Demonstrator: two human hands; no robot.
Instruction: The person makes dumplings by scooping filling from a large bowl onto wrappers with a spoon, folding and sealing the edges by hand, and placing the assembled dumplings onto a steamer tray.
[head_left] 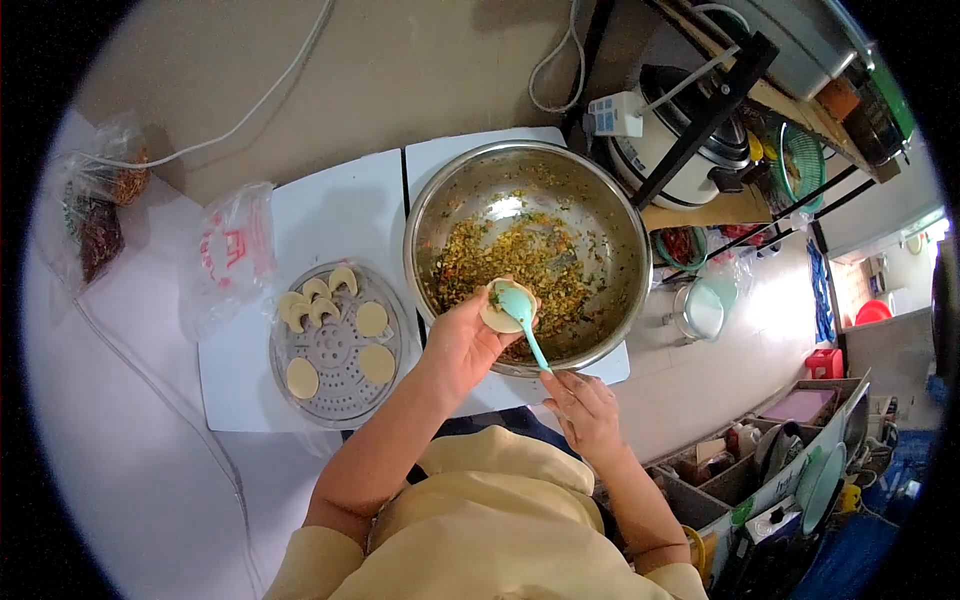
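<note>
My left hand [468, 345] holds a round dumpling wrapper [495, 317] over the near rim of a large steel bowl [634, 300]. In my right hand [585, 408] is the handle of a pale turquoise spoon [530, 338]; its head rests on the wrapper, over a little green filling. Chopped green, yellow and orange filling [545, 255] covers much of the bowl's bottom. To the left, a round perforated metal tray [335, 365] carries several folded dumplings [318, 300] toward its far side and flat wrappers [376, 364] nearer me.
A crumpled clear plastic bag [235, 250] with red print lies left of the tray. Beyond the bowl on the right, a rice cooker [670, 150] stands on a rack. A white cable [250, 110] runs along the wall. Crates [740, 470] sit at lower right.
</note>
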